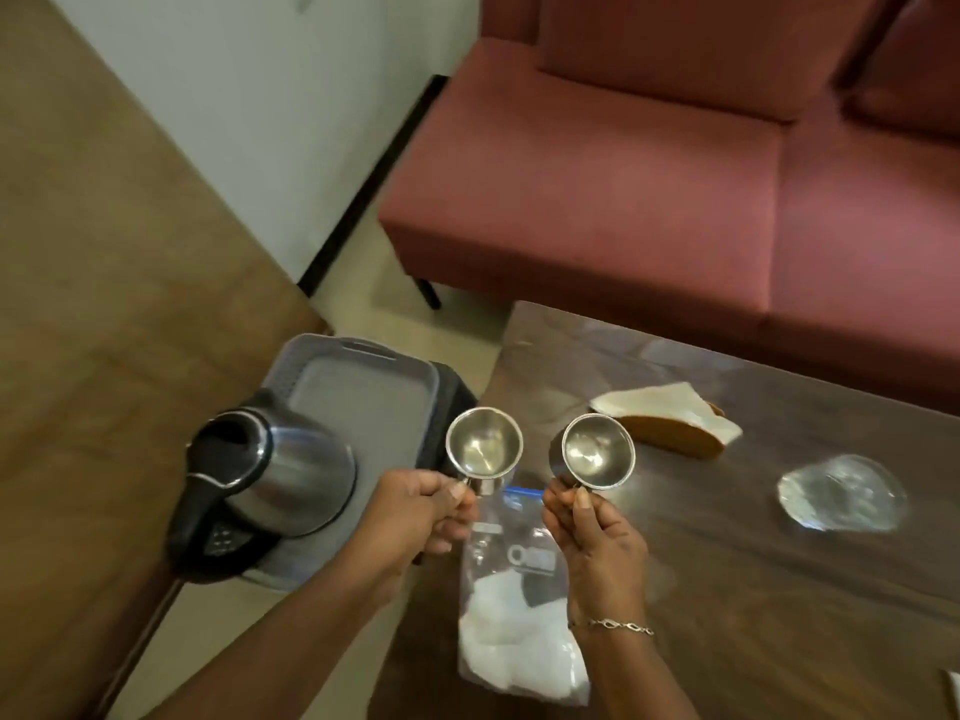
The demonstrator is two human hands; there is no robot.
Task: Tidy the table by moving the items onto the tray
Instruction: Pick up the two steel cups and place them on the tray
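My left hand (415, 511) grips the handle of a steel cup (483, 452), held over the right edge of the grey tray (363, 387). My right hand (592, 527) holds a second steel cup (592, 452) by its handle above the wooden table (753, 589). Both cups are empty and face up. A steel electric kettle (270, 475) with a black handle stands on the near part of the tray. On the table lie a clear zip bag (519, 615) with white contents, a wooden napkin holder (670, 426) with white napkins, and a glass dish (841, 493).
The tray rests on a dark stool beside the table's left end. A red sofa (675, 174) stands behind the table. A white wall with a black skirting runs at the upper left, and a brown surface (104, 304) fills the left side.
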